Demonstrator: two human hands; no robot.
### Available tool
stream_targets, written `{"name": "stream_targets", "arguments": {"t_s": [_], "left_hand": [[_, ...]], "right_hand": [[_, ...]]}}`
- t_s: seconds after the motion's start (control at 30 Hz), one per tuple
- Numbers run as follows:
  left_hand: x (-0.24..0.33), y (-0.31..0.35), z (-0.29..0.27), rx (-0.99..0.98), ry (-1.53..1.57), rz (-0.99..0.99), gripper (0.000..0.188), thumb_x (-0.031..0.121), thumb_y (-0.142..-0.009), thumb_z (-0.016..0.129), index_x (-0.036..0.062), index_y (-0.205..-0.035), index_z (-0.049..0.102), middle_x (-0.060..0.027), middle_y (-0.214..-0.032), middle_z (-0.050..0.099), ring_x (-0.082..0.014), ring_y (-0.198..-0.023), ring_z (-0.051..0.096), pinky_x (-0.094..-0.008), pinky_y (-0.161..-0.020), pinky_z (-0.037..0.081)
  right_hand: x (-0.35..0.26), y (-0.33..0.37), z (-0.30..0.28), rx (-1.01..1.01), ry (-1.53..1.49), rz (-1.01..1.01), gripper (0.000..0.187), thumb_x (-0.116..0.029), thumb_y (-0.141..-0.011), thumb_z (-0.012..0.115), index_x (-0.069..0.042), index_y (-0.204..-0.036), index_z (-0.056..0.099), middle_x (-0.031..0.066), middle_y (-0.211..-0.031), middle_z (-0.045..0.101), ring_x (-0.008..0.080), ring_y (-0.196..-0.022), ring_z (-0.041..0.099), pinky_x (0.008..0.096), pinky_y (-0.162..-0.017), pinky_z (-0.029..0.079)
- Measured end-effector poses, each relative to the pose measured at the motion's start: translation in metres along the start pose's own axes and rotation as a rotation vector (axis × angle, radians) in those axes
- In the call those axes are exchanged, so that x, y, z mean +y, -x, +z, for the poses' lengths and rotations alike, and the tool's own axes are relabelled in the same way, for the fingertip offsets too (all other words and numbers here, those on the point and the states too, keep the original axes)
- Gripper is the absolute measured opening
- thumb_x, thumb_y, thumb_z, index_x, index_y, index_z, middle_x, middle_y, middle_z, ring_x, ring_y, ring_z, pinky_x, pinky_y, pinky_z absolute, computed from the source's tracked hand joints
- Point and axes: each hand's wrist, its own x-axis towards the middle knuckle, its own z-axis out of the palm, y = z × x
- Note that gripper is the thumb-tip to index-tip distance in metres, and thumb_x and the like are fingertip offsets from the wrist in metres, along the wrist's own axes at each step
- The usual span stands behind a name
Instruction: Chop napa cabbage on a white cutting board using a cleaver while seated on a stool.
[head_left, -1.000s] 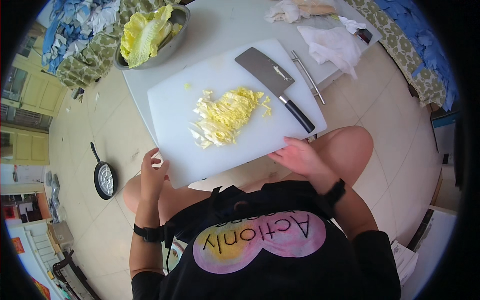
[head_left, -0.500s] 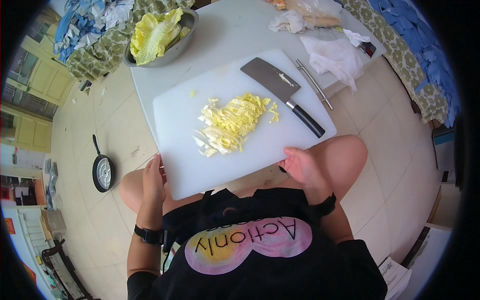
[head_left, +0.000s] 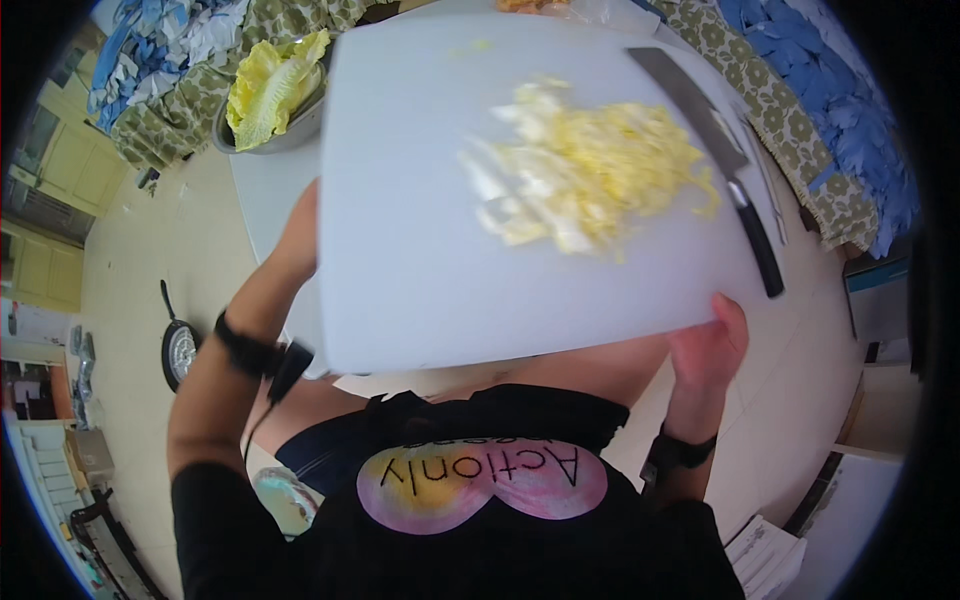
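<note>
A white cutting board (head_left: 420, 290) is held up in front of me, off the table. My left hand (head_left: 298, 240) grips its left edge, the fingers hidden behind it. At the near right corner my right hand (head_left: 712, 345) is closed on the edge, thumb uppermost and fingers underneath. Shredded yellow-white napa cabbage (head_left: 600, 175) lies in a heap on the board, somewhat blurred. Along the board's right side rests a cleaver (head_left: 692, 108) with a dark blade and black handle, touched by neither hand.
Left of the board, a metal bowl (head_left: 290, 137) of whole cabbage leaves (head_left: 268, 95) stands on the pale table (head_left: 258, 200). A black frying pan (head_left: 182, 347) sits on the tiled floor. Blue cloth scraps (head_left: 830, 110) are heaped at the far right.
Both hands have raised the board, bringing it closer and to the right with the cabbage and cleaver on it. My left hand has shifted farther up the left edge.
</note>
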Motion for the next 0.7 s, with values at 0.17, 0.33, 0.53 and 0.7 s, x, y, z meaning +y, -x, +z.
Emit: {"name": "stream_targets", "arguments": {"t_s": [0.17, 0.33, 0.53, 0.7], "left_hand": [[-0.057, -0.158, 0.089, -0.373, -0.198, 0.269, 0.044, 0.036, -0.084, 0.068, 0.0042, -0.114, 0.068, -0.0199, -0.110, 0.070, -0.0368, -0.100, 0.066, -0.0407, -0.088, 0.052], [-0.042, -0.225, 0.215, -0.031, -0.710, 0.220, 0.050, 0.040, -0.079, 0.071, 0.0066, -0.115, 0.068, -0.0207, -0.116, 0.064, -0.0388, -0.110, 0.059, -0.0454, -0.096, 0.048], [-0.027, -0.239, 0.271, 0.001, -0.614, 0.098, 0.039, 0.026, -0.076, 0.072, 0.0113, -0.112, 0.067, -0.0175, -0.113, 0.064, -0.0382, -0.111, 0.057, -0.0466, -0.096, 0.048], [-0.033, -0.258, 0.202, 0.213, -0.503, 0.068, 0.030, 0.024, -0.081, 0.070, 0.0166, -0.110, 0.065, -0.0111, -0.102, 0.071, -0.0315, -0.100, 0.067, -0.0443, -0.087, 0.051]], "right_hand": [[-0.069, 0.025, 0.009, 0.160, 0.169, -0.239, 0.061, -0.007, -0.090, 0.054, 0.002, -0.147, 0.035, 0.0181, -0.149, 0.042, 0.0342, -0.139, 0.038, 0.0522, -0.117, 0.027], [-0.116, 0.076, 0.003, 0.280, 0.261, -0.414, 0.063, -0.009, -0.086, 0.059, 0.003, -0.144, 0.038, 0.0190, -0.146, 0.045, 0.0344, -0.136, 0.041, 0.0549, -0.113, 0.032], [-0.142, 0.121, -0.007, 0.287, 0.213, -0.520, 0.060, -0.002, -0.088, 0.054, 0.006, -0.144, 0.034, 0.0210, -0.147, 0.043, 0.0336, -0.134, 0.044, 0.0506, -0.113, 0.037], [-0.149, 0.127, -0.029, 0.202, 0.170, -0.510, 0.060, -0.002, -0.089, 0.052, 0.008, -0.144, 0.033, 0.0215, -0.147, 0.043, 0.0331, -0.134, 0.044, 0.0487, -0.113, 0.037]]}}
